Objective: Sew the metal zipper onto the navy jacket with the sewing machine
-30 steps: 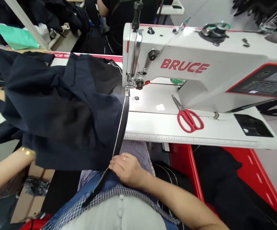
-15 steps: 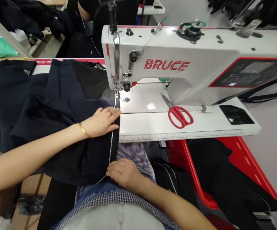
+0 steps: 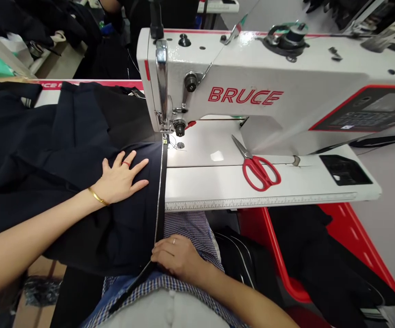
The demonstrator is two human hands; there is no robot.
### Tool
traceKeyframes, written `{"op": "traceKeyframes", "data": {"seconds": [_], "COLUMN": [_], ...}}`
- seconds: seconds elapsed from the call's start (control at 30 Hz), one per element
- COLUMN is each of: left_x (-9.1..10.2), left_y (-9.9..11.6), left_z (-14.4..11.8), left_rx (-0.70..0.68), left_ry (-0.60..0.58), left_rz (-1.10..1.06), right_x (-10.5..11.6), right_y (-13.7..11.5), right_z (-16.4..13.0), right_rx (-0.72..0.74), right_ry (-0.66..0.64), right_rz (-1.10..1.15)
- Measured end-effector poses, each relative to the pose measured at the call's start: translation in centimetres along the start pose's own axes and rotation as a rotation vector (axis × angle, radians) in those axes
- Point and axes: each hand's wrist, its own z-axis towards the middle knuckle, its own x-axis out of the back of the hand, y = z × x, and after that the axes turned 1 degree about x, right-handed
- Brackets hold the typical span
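Note:
A dark navy garment (image 3: pixel 77 123) lies spread to the left of the sewing machine (image 3: pixel 252 82). Along its right edge runs a zipper (image 3: pixel 159 191) with pale teeth, its far end under the presser foot (image 3: pixel 165 139). My left hand (image 3: pixel 124 177) rests flat on the cloth left of the zipper, fingers spread and holding nothing. At the near edge of the garment, my right hand (image 3: pixel 178 257) has its fingers closed on the zipper. From there the loose zipper end hangs down over my lap.
Red-handled scissors (image 3: pixel 260 171) lie on the white machine bed (image 3: pixel 200 184), right of the needle. A red bin (image 3: pixel 277 255) holding dark cloth stands below on the right. A ruler strip (image 3: pixel 259 200) lines the front edge. Another person's dark clothing (image 3: pixel 170 18) shows behind the machine.
My left hand has moved left, off the zipper and onto the cloth, with its fingers spreading. The garment now lies flatter beside the zipper. My right hand stays at the near edge.

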Motion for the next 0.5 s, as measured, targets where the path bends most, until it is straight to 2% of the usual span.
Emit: {"op": "traceKeyframes", "data": {"seconds": [0.1, 0.2, 0.33, 0.5], "left_x": [0.7, 0.4, -0.8, -1.1], "left_y": [0.3, 0.4, 0.0, -0.2], "left_z": [1.5, 2.9, 3.5, 3.1], "left_rx": [-0.150, -0.300, -0.263, -0.238], "left_ry": [0.102, 0.077, -0.030, -0.055], "left_rz": [0.006, -0.042, -0.056, -0.037], "right_x": [0.2, 0.8, 2.2, 3.1], "right_y": [-0.1, -0.2, -0.7, -1.1], "right_z": [0.1, 0.4, 0.8, 0.8], "right_rx": [0.019, 0.046, 0.085, 0.108], "right_ry": [0.054, 0.048, -0.014, 0.100], "right_rz": [0.004, -0.041, -0.124, -0.132]}}
